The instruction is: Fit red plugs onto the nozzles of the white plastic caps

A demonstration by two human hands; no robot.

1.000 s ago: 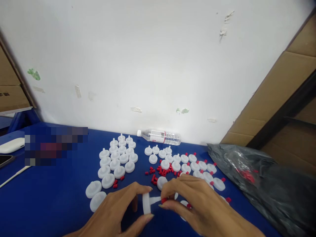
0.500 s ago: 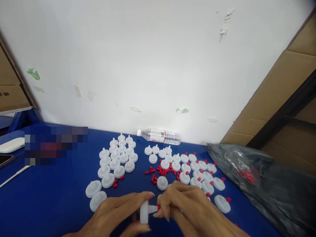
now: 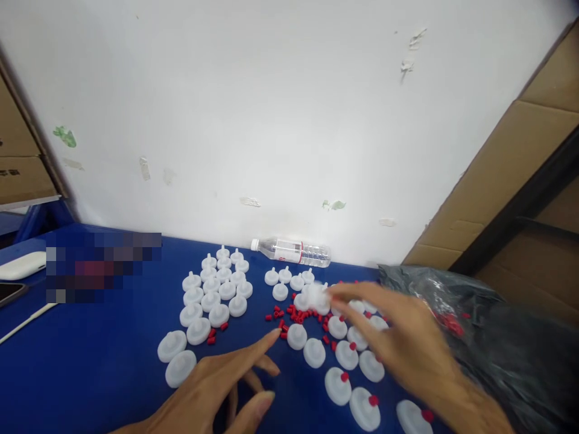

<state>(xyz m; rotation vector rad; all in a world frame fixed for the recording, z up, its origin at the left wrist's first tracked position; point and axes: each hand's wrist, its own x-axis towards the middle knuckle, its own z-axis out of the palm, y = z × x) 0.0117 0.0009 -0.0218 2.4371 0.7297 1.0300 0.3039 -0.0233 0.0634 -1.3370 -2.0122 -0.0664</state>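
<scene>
Since the earlier frame, the right hand (image 3: 402, 340) has been moved forward, away from the left hand (image 3: 217, 386), and the lid then held between the two is no longer seen there. A blurred lid (image 3: 315, 295) is now apparently pinched at the fingertips of the right hand; whether it is capped cannot be told. The left hand is spread and holds nothing, its thumb and forefinger parted. Beneath and beside the right hand, capped lids (image 3: 337, 389) are laid in loose rows, some partly hidden. To their left, caps (image 3: 298, 317) are heaped among a middle group of bare lids (image 3: 280, 293). Farther left, a larger bare group (image 3: 218, 316) is set out, with a few loose caps at its edge. The work is judged to be part done: lids toward the right are fitted, while the left group and much of the middle one are left uncapped. All are carried by a blue surface (image 3: 104, 355). Behind, a bottle (image 3: 288, 251) is laid near the wall (image 3: 271, 120); at right, a dark bag (image 3: 534, 349) is spread.
</scene>
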